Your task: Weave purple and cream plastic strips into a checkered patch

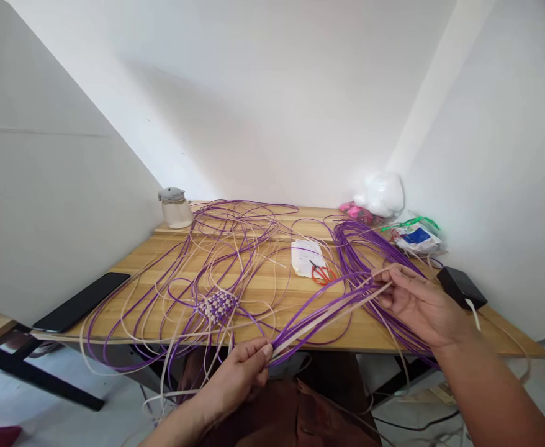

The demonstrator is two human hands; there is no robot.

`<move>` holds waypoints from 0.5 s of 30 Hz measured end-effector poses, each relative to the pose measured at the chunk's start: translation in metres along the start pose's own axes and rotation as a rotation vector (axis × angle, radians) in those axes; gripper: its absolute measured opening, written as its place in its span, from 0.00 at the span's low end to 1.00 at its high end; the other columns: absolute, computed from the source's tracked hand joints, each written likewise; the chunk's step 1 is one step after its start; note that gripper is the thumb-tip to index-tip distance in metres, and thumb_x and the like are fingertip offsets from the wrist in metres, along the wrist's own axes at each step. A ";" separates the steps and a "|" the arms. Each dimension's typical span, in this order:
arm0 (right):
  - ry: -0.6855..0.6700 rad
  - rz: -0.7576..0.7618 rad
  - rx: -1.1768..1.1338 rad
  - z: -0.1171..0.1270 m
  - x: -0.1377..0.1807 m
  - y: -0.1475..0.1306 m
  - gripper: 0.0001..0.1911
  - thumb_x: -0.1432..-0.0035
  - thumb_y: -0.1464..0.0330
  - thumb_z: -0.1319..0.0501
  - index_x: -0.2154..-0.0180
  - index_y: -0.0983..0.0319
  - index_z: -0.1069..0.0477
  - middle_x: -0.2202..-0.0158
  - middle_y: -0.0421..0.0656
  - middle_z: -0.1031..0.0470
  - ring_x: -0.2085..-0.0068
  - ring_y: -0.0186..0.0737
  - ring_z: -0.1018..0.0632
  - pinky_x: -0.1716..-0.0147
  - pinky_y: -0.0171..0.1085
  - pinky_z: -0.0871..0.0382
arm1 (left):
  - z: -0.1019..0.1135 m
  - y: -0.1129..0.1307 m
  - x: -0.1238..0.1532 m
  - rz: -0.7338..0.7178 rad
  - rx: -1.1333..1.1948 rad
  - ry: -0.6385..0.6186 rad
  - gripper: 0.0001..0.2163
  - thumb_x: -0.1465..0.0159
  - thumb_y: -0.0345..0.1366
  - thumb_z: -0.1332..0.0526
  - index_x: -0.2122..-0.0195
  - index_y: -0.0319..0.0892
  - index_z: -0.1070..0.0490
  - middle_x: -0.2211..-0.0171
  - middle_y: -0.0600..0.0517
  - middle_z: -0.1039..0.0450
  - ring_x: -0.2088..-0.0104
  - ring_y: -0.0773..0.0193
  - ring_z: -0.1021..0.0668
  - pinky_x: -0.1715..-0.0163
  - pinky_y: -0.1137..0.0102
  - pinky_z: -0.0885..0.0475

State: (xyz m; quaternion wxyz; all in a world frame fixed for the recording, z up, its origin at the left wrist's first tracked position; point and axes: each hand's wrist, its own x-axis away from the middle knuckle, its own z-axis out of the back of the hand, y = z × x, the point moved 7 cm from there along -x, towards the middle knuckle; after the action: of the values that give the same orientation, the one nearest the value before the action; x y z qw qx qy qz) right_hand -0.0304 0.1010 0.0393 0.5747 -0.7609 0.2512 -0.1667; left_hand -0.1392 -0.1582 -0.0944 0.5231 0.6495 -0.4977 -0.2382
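Between my two hands runs a stretched bundle of purple and cream cords (321, 315). My left hand (251, 366) is closed around its near end, by the table's front edge. Farther right, my right hand (409, 298) pinches the strands at their other end, above a thick coil of purple cord (370, 242). A small woven piece (216, 307) in a purple and cream check lies on the table left of centre, with long loose cords spreading from it. Some of these cords hang over the front edge near my left hand.
On the wooden table (263, 285) lie orange-handled scissors (323, 274) partly over a white paper (303, 257). A lidded jar (176, 211) stands back left, a black tablet-like slab (81, 302) left. To the right are plastic bags (379, 195) and a black box (461, 287) with a white cable.
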 end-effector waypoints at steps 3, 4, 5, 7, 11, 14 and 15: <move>0.096 0.038 0.029 0.009 -0.009 0.021 0.13 0.51 0.61 0.31 0.65 0.60 0.27 0.61 0.43 0.28 0.63 0.36 0.27 0.72 0.31 0.32 | 0.002 0.003 0.003 0.025 0.004 0.040 0.19 0.37 0.52 0.45 0.64 0.38 0.32 0.87 0.63 0.52 0.87 0.75 0.53 0.87 0.76 0.58; 0.130 0.047 0.081 0.013 -0.011 0.028 0.15 0.51 0.59 0.31 0.63 0.60 0.27 0.59 0.44 0.28 0.61 0.37 0.27 0.71 0.31 0.31 | 0.003 0.005 0.004 0.025 0.014 0.061 0.20 0.37 0.53 0.46 0.64 0.38 0.32 0.86 0.63 0.53 0.87 0.75 0.53 0.87 0.76 0.58; 0.174 0.066 0.154 0.019 -0.012 0.033 0.18 0.50 0.57 0.32 0.61 0.60 0.28 0.57 0.45 0.28 0.60 0.39 0.26 0.70 0.31 0.31 | 0.004 0.007 0.005 0.021 0.025 0.084 0.20 0.37 0.53 0.47 0.64 0.38 0.31 0.85 0.63 0.54 0.86 0.75 0.54 0.87 0.76 0.58; 0.291 0.134 0.350 0.031 -0.009 0.038 0.22 0.48 0.52 0.36 0.58 0.60 0.30 0.56 0.46 0.28 0.59 0.41 0.26 0.70 0.32 0.31 | 0.006 0.010 0.005 0.003 0.041 0.122 0.21 0.37 0.54 0.48 0.64 0.39 0.32 0.84 0.63 0.55 0.86 0.74 0.54 0.87 0.75 0.58; 0.223 0.152 0.756 0.020 0.010 0.046 0.25 0.41 0.47 0.46 0.72 0.63 0.30 0.74 0.43 0.29 0.71 0.37 0.28 0.72 0.34 0.34 | 0.007 0.017 0.002 -0.099 0.017 0.142 0.18 0.36 0.53 0.47 0.65 0.40 0.34 0.83 0.62 0.53 0.84 0.75 0.54 0.85 0.76 0.59; -0.205 -0.033 0.797 -0.040 0.036 0.075 0.27 0.38 0.49 0.50 0.69 0.63 0.25 0.75 0.43 0.28 0.71 0.39 0.27 0.66 0.36 0.33 | 0.002 0.018 -0.005 -0.136 -0.019 0.150 0.17 0.36 0.52 0.46 0.65 0.41 0.35 0.83 0.62 0.52 0.85 0.75 0.53 0.85 0.76 0.60; -0.316 -0.039 0.741 -0.066 0.046 0.083 0.24 0.38 0.50 0.49 0.61 0.61 0.24 0.69 0.44 0.25 0.66 0.40 0.26 0.61 0.38 0.32 | -0.001 0.018 -0.007 -0.152 -0.035 0.151 0.18 0.37 0.53 0.46 0.66 0.41 0.35 0.83 0.62 0.51 0.85 0.75 0.52 0.85 0.76 0.58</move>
State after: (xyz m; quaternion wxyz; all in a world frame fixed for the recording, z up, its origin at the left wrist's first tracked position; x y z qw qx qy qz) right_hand -0.0442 0.0052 -0.0228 0.8384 -0.5229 0.0682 -0.1378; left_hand -0.1486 -0.1508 -0.0792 0.5511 0.6921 -0.4019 -0.2362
